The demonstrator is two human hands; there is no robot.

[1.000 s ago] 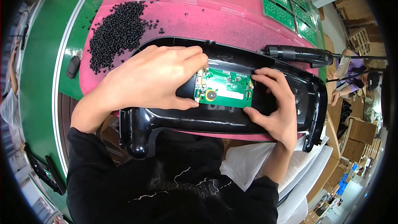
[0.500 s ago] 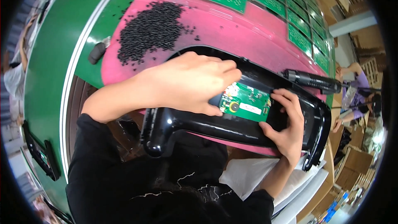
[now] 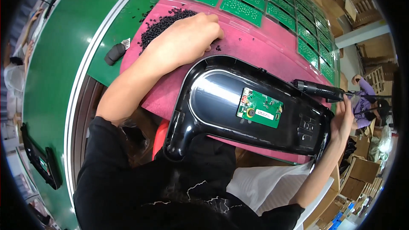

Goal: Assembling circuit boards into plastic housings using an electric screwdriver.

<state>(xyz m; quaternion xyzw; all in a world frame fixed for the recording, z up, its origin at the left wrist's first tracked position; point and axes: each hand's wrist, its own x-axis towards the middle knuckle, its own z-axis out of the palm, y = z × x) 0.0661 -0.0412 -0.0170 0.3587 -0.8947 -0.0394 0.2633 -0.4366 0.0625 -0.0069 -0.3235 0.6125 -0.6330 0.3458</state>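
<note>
A glossy black plastic housing (image 3: 213,113) lies in front of me, hollow side up. Inside it rests a green circuit board (image 3: 267,107) with a white label and a round yellow-black part. My left hand (image 3: 194,38) is over the right side of a pile of small black screws (image 3: 159,27), fingers curled down; the fingertips and anything between them are hidden. My right hand (image 3: 342,119) is past the housing's right end, fingers stretched beside the rear end of a black electric screwdriver (image 3: 317,89), which lies along the housing's far edge.
A pink mat (image 3: 251,53) covers the green table. Clear trays of green circuit boards (image 3: 240,10) stand at the back. A small dark object (image 3: 115,54) lies left of the mat. Another black housing (image 3: 41,157) is at far left. A person in purple (image 3: 365,96) is at right.
Both hands have left the circuit board, which stays in the housing. My left hand moved up-left to the screws; my right hand moved right toward the screwdriver's rear end.
</note>
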